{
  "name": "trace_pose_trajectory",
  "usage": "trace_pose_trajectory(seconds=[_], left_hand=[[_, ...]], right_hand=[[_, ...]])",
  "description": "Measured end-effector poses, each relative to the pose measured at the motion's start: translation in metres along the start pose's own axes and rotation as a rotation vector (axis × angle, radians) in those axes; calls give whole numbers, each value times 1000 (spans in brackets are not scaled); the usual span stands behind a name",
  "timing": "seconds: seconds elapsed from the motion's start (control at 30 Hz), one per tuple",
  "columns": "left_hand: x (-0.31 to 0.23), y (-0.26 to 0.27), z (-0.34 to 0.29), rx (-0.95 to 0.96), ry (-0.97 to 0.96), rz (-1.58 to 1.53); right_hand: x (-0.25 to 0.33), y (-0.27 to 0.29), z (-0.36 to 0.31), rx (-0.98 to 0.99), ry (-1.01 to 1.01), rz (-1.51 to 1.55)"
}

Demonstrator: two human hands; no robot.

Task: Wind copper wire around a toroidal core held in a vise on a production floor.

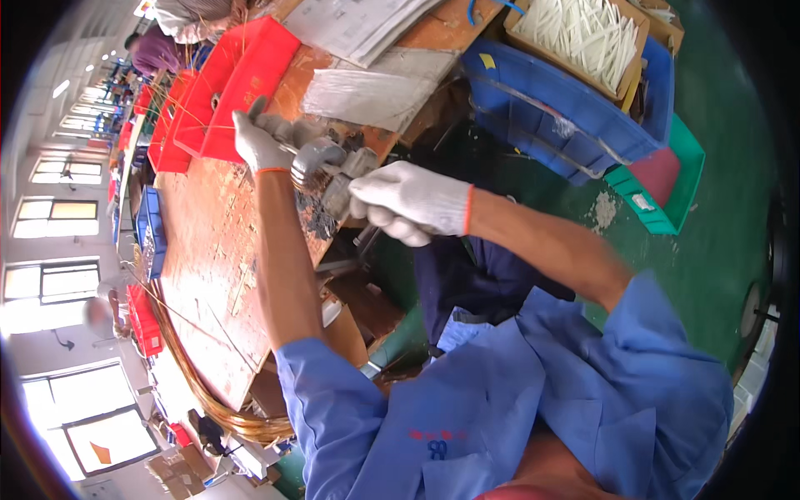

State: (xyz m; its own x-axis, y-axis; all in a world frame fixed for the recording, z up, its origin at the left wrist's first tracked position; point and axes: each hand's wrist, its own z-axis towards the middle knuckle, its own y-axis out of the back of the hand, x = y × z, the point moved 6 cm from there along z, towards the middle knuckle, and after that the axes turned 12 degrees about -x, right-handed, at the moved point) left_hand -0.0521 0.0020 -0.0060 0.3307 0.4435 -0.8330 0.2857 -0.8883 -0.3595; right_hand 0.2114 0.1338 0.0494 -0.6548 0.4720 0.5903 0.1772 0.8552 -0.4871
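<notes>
My left hand (262,146), in a white glove, is beside the red bin at the bench edge. Thin copper-coloured wire (193,125) runs across the bin to this hand, where its fingers bend around it. Just right of them is a grey metal fixture (321,154), with ring-like coils (310,179) on its near side. My right hand (408,200), also gloved, is closed in a fist against the fixture's right end (337,196). The fist hides whatever is inside it.
Red bins (250,83) stand on the wooden bench (208,267), with papers (354,29) and a clear plastic sheet (367,96) behind. To the right are a blue crate (533,125), a box of white strips (575,37) and a green bin (667,196). Copper-coloured rods (242,423) curve along the bench's left edge.
</notes>
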Motion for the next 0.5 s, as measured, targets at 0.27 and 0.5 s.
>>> trace_pose_trajectory(seconds=[0.27, 0.5], left_hand=[[-201, 40, -24, -186, -530, 305], [-83, -53, -187, 139, -1551, 757]], right_hand=[[-45, 65, -115, 117, 244, -198], [-83, 98, -227, 795, 438, -662]])
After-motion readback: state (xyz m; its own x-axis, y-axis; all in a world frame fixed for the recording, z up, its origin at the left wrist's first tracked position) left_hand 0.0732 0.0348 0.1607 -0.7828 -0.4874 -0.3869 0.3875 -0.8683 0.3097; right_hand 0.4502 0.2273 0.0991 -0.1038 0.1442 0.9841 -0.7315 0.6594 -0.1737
